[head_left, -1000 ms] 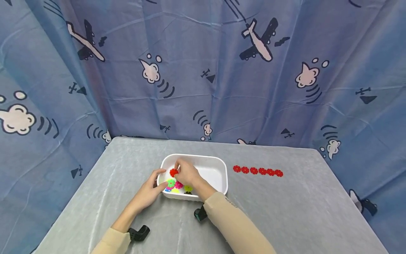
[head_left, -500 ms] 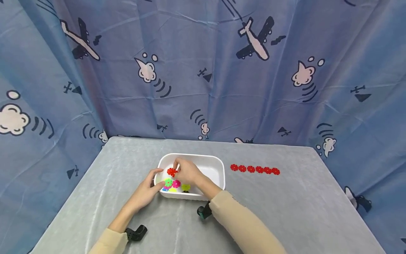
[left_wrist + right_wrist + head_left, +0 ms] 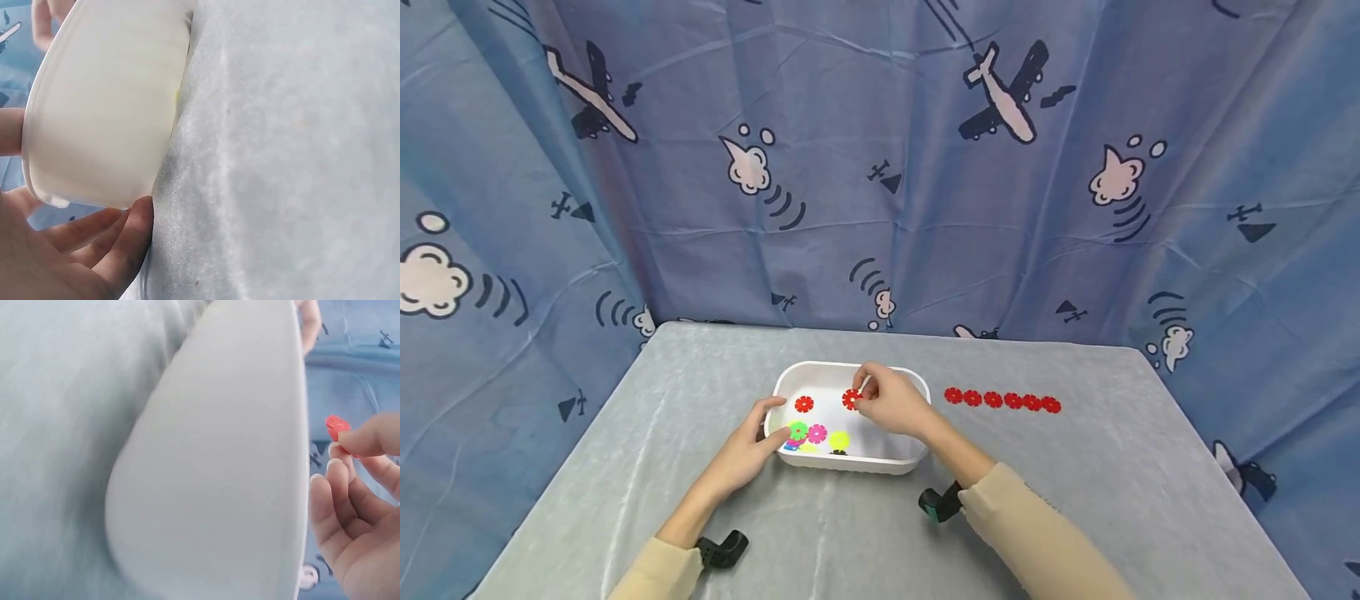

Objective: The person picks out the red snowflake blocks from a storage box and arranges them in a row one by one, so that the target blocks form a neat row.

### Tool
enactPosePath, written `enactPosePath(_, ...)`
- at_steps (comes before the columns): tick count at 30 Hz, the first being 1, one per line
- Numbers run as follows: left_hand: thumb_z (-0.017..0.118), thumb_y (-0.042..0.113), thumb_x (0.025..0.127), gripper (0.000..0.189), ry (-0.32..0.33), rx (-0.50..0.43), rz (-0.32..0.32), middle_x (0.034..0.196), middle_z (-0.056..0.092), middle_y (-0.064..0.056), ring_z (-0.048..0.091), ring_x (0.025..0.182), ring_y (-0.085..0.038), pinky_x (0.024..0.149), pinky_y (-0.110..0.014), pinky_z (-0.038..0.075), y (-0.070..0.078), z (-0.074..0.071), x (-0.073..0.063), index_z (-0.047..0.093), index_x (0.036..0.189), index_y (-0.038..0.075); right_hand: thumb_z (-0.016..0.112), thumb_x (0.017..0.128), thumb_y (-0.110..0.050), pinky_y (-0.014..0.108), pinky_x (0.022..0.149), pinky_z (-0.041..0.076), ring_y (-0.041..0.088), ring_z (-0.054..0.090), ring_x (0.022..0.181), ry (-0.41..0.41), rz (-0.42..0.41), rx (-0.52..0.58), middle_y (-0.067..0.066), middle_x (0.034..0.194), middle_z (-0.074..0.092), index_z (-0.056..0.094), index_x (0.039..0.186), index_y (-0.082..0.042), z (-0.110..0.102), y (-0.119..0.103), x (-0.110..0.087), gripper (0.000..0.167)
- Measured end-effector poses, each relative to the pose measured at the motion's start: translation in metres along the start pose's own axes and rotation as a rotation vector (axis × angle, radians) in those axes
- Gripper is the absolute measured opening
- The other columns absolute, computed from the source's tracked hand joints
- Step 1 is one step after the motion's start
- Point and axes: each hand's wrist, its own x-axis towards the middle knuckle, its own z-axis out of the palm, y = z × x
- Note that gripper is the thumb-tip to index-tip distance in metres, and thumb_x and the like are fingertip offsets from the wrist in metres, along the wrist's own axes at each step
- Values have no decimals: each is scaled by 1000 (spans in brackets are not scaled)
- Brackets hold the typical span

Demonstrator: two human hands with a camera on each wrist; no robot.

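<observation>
A red snowflake disc (image 3: pixel 850 399), a flat notched toy piece, is pinched between thumb and fingertip of my right hand (image 3: pixel 891 402), over the middle of the white plastic tray (image 3: pixel 880 446). In the right wrist view, the pinched disc (image 3: pixel 337 427) shows above the tray's rim. At the tray's left end my left hand (image 3: pixel 741 454) grips it, thumb over the rim and fingers against the outer wall (image 3: pixel 106 125). Another red disc (image 3: pixel 804 404) lies inside, behind a green disc (image 3: pixel 798 431), a pink disc (image 3: pixel 817 434) and a yellow disc (image 3: pixel 839 439).
Right of the tray, a straight row of several red discs (image 3: pixel 993 400) lies on the grey cloth-covered table (image 3: pixel 1112 500). Behind the table hangs a blue curtain (image 3: pixel 820 208) printed with airplanes. A dark piece (image 3: pixel 838 452) shows at the tray's front wall.
My right hand has lifted one red disc from the tray's left side and moved right with it. The other red disc is left behind. My left hand keeps its grip on the tray.
</observation>
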Motion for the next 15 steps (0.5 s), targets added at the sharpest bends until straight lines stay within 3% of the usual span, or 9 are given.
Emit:
enactPosePath(5,59,30,104,52,-5,11,-2,147,48,-23,56,118,-31,93,-47,45,-1,0,0,40,151,20,68,88,-2,32,61,46,18,54,67,44,12,58,2,76,58,62,98,-9,-25,14,-21,14)
enactPosePath(15,61,29,103,51,-1,5,-1,144,51,-22,59,114,-28,90,-42,46,-1,-1,0,42,150,19,66,88,1,30,67,48,21,55,76,99,21,40,3,83,58,63,99,-8,-73,52,-65,15)
